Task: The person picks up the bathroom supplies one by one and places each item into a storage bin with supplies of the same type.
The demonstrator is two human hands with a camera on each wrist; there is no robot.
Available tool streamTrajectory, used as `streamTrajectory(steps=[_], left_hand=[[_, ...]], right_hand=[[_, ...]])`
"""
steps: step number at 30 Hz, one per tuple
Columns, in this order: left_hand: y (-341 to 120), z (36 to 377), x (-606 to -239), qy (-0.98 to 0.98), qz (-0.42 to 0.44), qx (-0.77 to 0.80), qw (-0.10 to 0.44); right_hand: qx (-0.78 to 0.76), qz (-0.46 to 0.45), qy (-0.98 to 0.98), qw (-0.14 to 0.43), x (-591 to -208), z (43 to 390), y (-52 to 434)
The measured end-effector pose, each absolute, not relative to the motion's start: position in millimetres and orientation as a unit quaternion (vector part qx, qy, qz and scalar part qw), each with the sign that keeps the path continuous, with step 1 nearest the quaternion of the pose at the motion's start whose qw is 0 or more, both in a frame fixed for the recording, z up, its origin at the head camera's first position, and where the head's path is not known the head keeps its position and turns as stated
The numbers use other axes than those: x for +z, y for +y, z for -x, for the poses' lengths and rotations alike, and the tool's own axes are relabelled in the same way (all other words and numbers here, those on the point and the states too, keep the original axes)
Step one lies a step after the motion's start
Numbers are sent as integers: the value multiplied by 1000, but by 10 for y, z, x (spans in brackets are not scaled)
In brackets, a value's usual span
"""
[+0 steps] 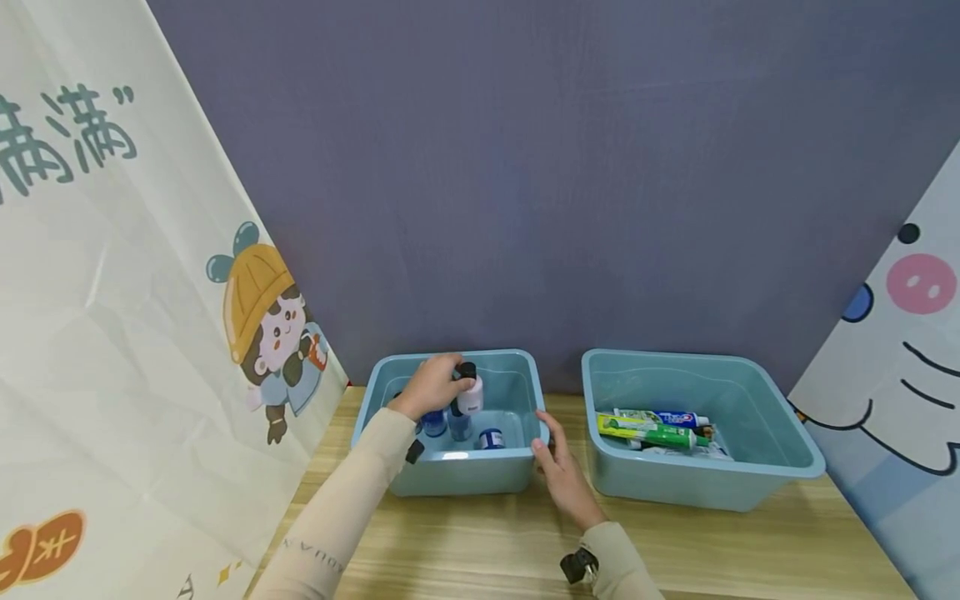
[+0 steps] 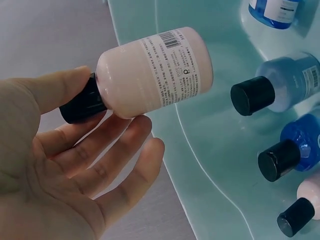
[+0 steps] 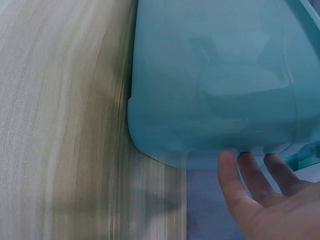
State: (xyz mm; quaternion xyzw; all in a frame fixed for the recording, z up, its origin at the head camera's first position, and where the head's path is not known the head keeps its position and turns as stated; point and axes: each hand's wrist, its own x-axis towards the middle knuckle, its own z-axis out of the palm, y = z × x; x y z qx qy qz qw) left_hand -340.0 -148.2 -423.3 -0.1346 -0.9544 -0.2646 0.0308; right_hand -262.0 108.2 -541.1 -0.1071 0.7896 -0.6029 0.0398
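Note:
My left hand [image 1: 431, 387] pinches the black cap of a pale pink bottle [image 2: 155, 72] with a printed label, over the left blue bin [image 1: 465, 477]. The other fingers spread loosely beneath it in the left wrist view. Inside the bin are a light blue bottle [image 2: 292, 85], a deep blue bottle [image 2: 302, 145] and another pink bottle [image 2: 311, 195], all black-capped. A small blue-and-white container [image 1: 491, 439] lies near the bin's front. My right hand [image 1: 558, 471] touches this bin's front right corner, fingers fairly straight; its fingertips meet the bin wall in the right wrist view.
To the right stands a second blue bin [image 1: 712, 483] with toothpaste tubes [image 1: 648, 430] and other packets at its left side. Both bins sit on a wooden table [image 1: 450, 542] against a grey-blue backdrop [image 1: 525, 167]. Printed panels [image 1: 112, 333] flank the table.

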Motion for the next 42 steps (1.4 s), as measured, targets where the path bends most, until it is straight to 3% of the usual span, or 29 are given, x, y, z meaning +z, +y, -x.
streamTrajectory(steps=[22, 32, 42], left_hand=[[-1398, 3611, -4306, -964, 121, -235, -2], [-1397, 3667, -4400, -966, 121, -227, -17], [-1373, 3680, -4396, -966, 127, -223, -18]], right_hand=[[-610, 104, 785, 26, -5539, 2654, 1060], [-615, 95, 782, 40, -5355, 2561, 1039], [-618, 99, 779, 26, -5521, 2660, 1061]])
